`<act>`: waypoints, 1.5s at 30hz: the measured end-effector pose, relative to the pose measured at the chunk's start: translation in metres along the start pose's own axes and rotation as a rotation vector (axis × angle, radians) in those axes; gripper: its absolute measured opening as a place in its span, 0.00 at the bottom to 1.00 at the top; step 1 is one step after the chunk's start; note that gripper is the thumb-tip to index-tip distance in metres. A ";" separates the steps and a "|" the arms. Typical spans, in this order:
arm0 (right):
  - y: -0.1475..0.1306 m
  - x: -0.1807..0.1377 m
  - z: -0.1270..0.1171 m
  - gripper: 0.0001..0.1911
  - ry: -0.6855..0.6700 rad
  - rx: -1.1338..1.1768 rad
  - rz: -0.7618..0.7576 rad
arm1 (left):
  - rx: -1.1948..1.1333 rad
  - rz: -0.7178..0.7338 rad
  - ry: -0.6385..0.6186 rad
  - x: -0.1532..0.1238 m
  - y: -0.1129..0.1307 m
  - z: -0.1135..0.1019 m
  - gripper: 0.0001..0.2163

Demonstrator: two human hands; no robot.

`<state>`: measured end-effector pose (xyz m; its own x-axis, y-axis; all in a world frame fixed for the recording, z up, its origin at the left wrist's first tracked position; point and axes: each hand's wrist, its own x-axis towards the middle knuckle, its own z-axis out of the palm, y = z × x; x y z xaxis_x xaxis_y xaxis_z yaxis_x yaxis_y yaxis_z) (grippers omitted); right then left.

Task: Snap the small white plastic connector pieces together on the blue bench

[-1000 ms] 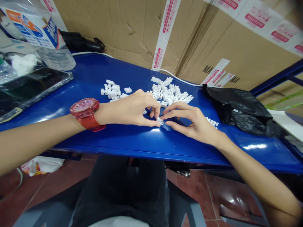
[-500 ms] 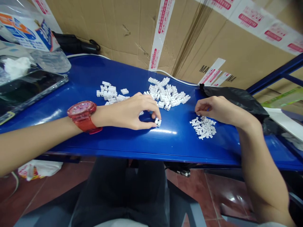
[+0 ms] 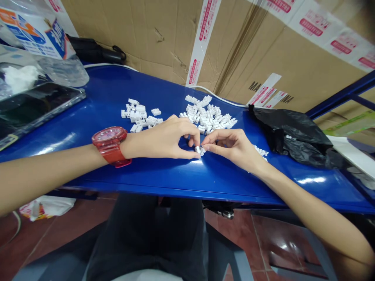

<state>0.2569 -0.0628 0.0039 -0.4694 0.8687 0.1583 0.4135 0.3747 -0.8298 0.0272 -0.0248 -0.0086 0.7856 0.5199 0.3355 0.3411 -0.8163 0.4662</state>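
Fingers on the left hand [image 3: 168,137] are clamped on a small white block [image 3: 199,150], just this side of the bigger white pile [image 3: 209,114]. The right hand's [image 3: 234,146] thumb and index pinch together at it, can't tell on what. Steady left grip, gentle right fingertips seem best.

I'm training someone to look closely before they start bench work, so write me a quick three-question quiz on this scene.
1. True or false: the red watch is worn on the left wrist.

2. Which thing lies to the right of the big heap of white pieces?
a) the clear bottle
b) the black plastic bag
c) the dark-screened device

3. What do the fingertips of the left hand and the right hand meet at?

Key: 1. True. 2. b. 3. A small white piece.
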 end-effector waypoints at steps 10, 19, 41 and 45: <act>-0.004 -0.001 0.000 0.15 -0.056 -0.037 -0.006 | -0.014 0.009 0.021 0.001 -0.002 0.003 0.08; 0.000 0.003 -0.004 0.14 -0.058 -0.127 -0.008 | 0.098 0.017 0.002 0.003 -0.003 -0.003 0.16; 0.012 -0.014 -0.086 0.08 -0.335 -0.533 0.030 | 0.055 0.009 -0.058 -0.001 0.000 -0.016 0.17; 0.011 -0.018 -0.089 0.05 -0.319 -0.553 0.044 | 0.072 0.029 -0.099 -0.003 0.001 -0.019 0.12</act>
<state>0.3393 -0.0451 0.0401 -0.6167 0.7799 -0.1070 0.7392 0.5270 -0.4193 0.0155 -0.0227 0.0064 0.8415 0.4715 0.2636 0.3510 -0.8482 0.3968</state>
